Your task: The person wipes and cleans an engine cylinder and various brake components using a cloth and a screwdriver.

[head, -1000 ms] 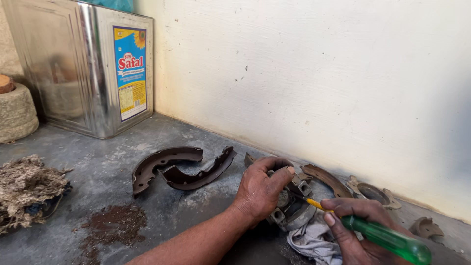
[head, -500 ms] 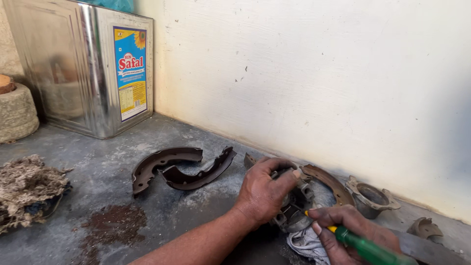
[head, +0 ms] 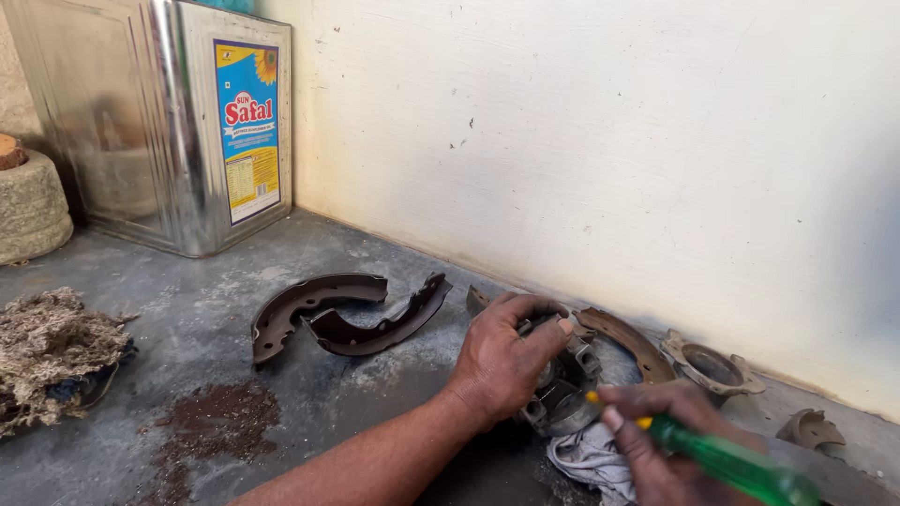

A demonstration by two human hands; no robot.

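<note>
My left hand [head: 502,361] grips a grey metal brake cylinder part [head: 561,405] and holds it down on the concrete floor near the wall. My right hand [head: 661,440] is closed around a screwdriver with a green translucent handle [head: 736,466], its yellow collar and tip pointing into the part. A grey rag [head: 592,459] lies under the part. Two rusty curved brake shoes [head: 323,314] lie on the floor left of my left hand. A third brake shoe [head: 630,339] curves behind the part, by the wall.
A large square metal tin [head: 169,122] with a blue and yellow label stands at the back left. A round stone [head: 30,206] sits beside it. A wad of fibrous waste [head: 52,351] lies at left, rust dust [head: 220,422] in front. Small metal housings [head: 710,367] rest along the cream wall.
My right hand and the screwdriver shifted down and left toward the part, then eased slightly up. My left hand turned the part a little. The view drifted slightly.
</note>
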